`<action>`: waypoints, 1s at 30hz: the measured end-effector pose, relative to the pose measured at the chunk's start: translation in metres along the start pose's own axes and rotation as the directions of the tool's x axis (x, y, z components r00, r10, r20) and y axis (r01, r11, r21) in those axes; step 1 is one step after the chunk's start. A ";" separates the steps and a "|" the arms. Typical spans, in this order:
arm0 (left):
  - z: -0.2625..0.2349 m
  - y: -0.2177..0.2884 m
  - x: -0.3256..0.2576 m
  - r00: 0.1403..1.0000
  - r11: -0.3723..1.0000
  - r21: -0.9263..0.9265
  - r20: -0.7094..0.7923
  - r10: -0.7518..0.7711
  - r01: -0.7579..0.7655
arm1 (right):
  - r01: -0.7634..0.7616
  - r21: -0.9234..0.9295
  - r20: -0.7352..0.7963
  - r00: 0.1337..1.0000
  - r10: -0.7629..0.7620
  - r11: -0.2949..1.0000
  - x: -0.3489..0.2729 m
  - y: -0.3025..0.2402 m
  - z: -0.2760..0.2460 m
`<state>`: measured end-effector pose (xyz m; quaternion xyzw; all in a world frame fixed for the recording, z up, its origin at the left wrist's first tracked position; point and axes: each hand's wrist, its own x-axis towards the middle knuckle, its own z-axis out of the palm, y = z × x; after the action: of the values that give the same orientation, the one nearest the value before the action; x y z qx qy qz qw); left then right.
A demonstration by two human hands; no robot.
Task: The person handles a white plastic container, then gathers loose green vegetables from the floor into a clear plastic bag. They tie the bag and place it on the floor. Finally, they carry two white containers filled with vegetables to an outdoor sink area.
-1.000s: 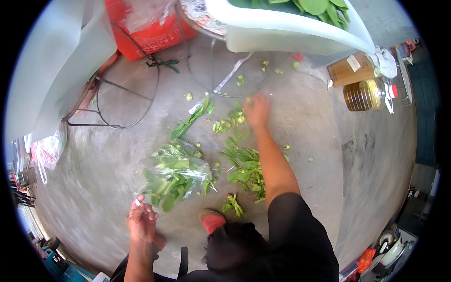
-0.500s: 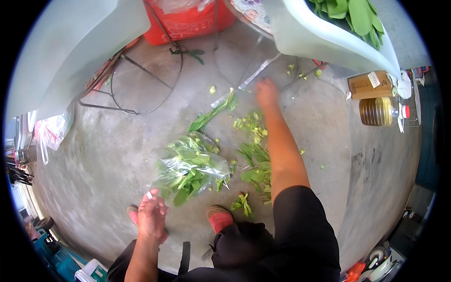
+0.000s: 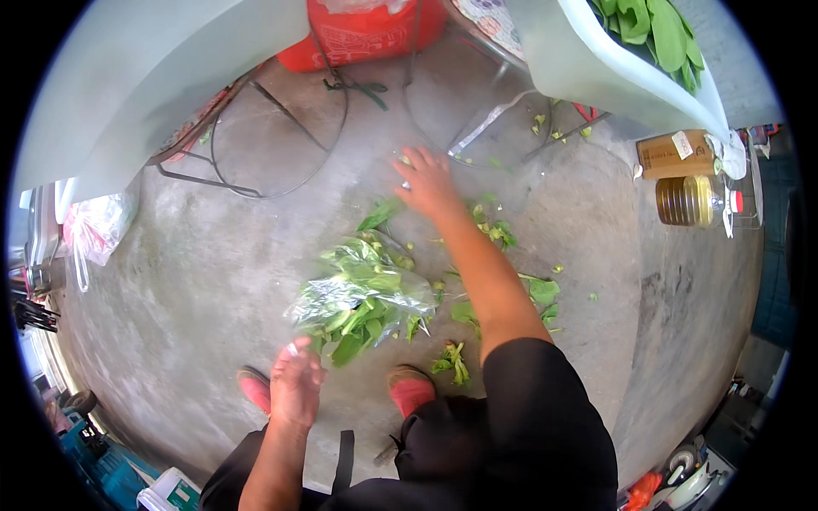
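Right hand open, reaching for leaf scraps on floor — pinch low, gather fully. Left hand loosely curled, empty, near bagged greens.

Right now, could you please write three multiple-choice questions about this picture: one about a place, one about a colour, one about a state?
1. Where does the clear plastic bag of greens lie?
A. on the concrete floor, in front of the feet
B. inside the white tub
C. on the wire stand

2. What colour are the shoes?
A. blue
B. red
C. black

3. How is the right hand?
A. resting on the knee
B. closed around the oil bottle
C. stretched far forward, low over the floor

Answers:
1. A: the bag sits on bare concrete just ahead of the shoes.
2. B: both toes show red.
3. C: the arm reaches out past the greens, and the hand is near small green scraps; the oil bottle stands apart to the right.
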<state>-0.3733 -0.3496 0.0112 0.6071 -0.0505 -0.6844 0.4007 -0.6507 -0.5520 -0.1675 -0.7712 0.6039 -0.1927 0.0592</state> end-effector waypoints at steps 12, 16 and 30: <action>-0.016 -0.011 0.004 1.000 0.999 -0.052 0.000 0.009 -0.009 | -0.251 0.161 -0.166 0.946 0.277 0.954 -0.095 0.054 -0.052; -0.012 -0.012 0.004 1.000 1.000 -0.017 0.022 0.010 -0.010 | -0.548 -0.075 -0.049 0.836 0.546 0.833 -0.036 0.111 -0.040; -0.020 -0.007 0.007 0.999 0.999 0.023 -0.036 0.024 -0.023 | -0.370 0.000 -0.226 0.905 0.360 0.929 -0.096 0.063 -0.041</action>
<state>-0.3590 -0.3410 -0.0028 0.6233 -0.0580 -0.6678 0.4027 -0.7414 -0.4710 -0.1719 -0.6192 0.7443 -0.2499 0.0098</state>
